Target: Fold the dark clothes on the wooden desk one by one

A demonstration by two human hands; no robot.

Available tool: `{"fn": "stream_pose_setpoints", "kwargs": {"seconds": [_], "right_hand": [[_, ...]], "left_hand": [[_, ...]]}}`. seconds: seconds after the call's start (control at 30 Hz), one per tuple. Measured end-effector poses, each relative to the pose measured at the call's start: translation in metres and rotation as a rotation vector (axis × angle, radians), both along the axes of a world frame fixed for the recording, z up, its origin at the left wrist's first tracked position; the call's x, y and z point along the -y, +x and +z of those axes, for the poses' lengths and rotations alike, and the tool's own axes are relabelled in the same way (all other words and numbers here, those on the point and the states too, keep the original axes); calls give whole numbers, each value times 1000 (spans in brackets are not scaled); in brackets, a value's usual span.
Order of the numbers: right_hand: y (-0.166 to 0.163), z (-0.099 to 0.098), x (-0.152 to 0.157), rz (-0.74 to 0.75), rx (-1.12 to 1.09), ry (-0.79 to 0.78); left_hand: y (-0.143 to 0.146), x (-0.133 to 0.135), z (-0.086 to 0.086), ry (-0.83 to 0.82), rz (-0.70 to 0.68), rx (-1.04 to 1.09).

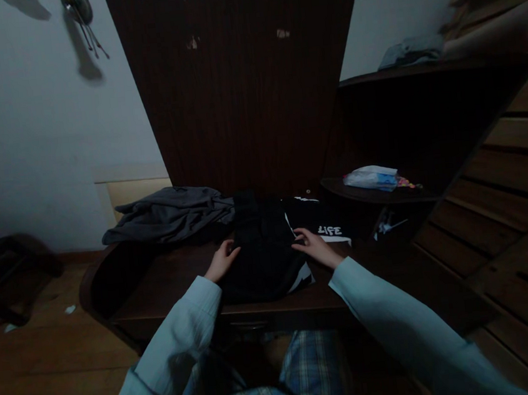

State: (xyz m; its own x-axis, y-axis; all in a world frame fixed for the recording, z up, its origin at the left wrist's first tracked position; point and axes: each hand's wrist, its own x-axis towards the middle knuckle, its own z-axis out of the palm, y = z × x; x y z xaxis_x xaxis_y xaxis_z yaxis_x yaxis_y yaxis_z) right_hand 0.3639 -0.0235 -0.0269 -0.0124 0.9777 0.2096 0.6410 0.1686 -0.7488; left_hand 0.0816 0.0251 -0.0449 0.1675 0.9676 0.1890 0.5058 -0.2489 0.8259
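Note:
A black garment with a white patch at its lower right corner lies folded on the dark wooden bench top. My left hand is at its left edge, with thumb and fingers curled in on the cloth. On the opposite edge my right hand pinches the fabric between thumb and fingers. Beside the right hand lies black cloth with white lettering; whether it belongs to the same garment I cannot tell. A crumpled dark grey garment rests to the left, behind my left hand.
A tall dark wooden panel rises behind the bench. At right, a small corner shelf bears a plastic packet; folded cloth lies on the shelf above. Slatted wood stands far right. A drawer handle is at the front.

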Motion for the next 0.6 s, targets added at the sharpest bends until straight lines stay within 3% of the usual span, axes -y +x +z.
{"fn": "stream_pose_setpoints", "kwargs": {"seconds": [0.1, 0.2, 0.37, 0.5, 0.6], "right_hand": [[10, -9, 22, -161, -260, -96], [17, -12, 53, -170, -381, -94], [1, -10, 85, 29, -362, -106], [-18, -9, 85, 34, -294, -106], [-22, -10, 85, 8, -272, -102]], "left_hand": [[-10, 19, 4, -55, 27, 22], [-22, 45, 6, -103, 25, 69], [-32, 87, 1, -150, 4, 153], [-29, 107, -2, -87, -73, 94], [-25, 114, -4, -9, -45, 32]]}}
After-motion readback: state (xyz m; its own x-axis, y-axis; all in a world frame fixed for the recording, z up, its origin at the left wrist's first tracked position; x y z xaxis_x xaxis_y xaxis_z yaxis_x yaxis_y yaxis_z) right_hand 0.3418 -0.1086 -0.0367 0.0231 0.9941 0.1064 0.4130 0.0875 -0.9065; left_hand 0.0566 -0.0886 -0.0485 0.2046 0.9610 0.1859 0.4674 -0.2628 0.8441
